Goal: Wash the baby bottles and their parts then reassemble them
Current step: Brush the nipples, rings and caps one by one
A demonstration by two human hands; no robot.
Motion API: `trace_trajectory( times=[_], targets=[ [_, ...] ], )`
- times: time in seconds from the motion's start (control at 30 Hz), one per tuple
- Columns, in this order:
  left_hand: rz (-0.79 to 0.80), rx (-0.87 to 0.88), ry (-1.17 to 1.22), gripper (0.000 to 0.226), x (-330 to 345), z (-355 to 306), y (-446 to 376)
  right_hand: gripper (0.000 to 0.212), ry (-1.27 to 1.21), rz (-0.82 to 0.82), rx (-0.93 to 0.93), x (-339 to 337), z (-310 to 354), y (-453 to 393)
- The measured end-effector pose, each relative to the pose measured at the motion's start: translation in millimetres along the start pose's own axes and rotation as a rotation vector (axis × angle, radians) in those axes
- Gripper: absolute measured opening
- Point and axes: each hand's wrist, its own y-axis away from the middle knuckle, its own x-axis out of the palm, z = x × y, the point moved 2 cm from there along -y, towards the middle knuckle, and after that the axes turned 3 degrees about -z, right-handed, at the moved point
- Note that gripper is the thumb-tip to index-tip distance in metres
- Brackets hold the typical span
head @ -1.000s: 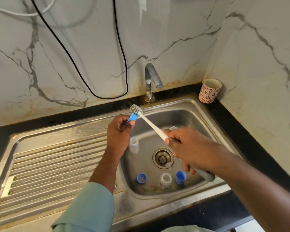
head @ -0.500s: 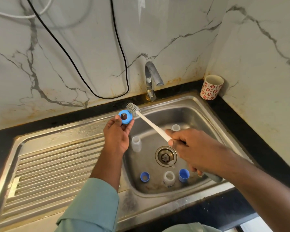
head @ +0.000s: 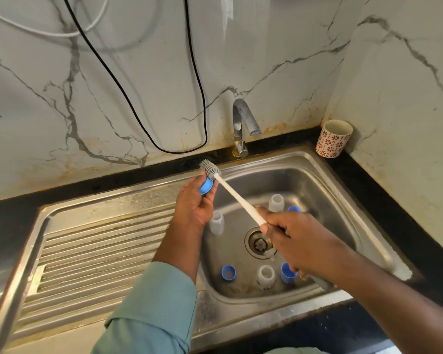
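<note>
My left hand (head: 193,204) pinches a blue bottle ring (head: 206,185) above the sink's back left rim. My right hand (head: 296,242) grips the white handle of a bottle brush (head: 234,194); its grey bristle head (head: 210,169) touches the ring's upper edge. In the steel sink basin (head: 317,190) stand three small clear bottles: one at the left (head: 216,222), one at the back (head: 276,202), one at the front (head: 265,276). Blue caps lie beside them at the front left (head: 228,272), the front right (head: 287,273) and the back (head: 294,209), that last one partly hidden by my right hand.
A steel tap (head: 242,125) rises behind the basin. The ribbed drainboard (head: 92,251) stretches to the left. A flower-patterned cup (head: 333,138) stands in the back right corner on the black counter. A black cable (head: 164,103) hangs down the marble wall. The drain (head: 257,242) sits mid-basin.
My left hand has turned the blue ring, from showing its hole face-on to edge-on. The brush head has stayed against the ring.
</note>
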Motion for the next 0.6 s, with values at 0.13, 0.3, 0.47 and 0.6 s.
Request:
trace_trajectory(
  times=[0.13,0.3,0.47,0.6],
  targets=[
    [-0.050,0.077,-0.019,0.044,5.3,-8.1,-9.6,0.037,-0.034,0.007,0.007,0.9,4.6,0.9],
    [-0.065,0.064,-0.185,0.031,14.8,1.7,-6.2,0.037,-0.045,-0.035,0.010,1.4,7.2,-6.9],
    [-0.131,0.067,-0.098,0.022,10.0,-2.8,-12.8,0.030,-0.068,-0.011,0.060,4.7,-6.1,4.9],
    [-0.056,-0.010,-0.114,0.038,8.8,6.8,-9.8,0.039,-0.035,-0.019,0.063,9.1,-9.2,5.5]
  ],
)
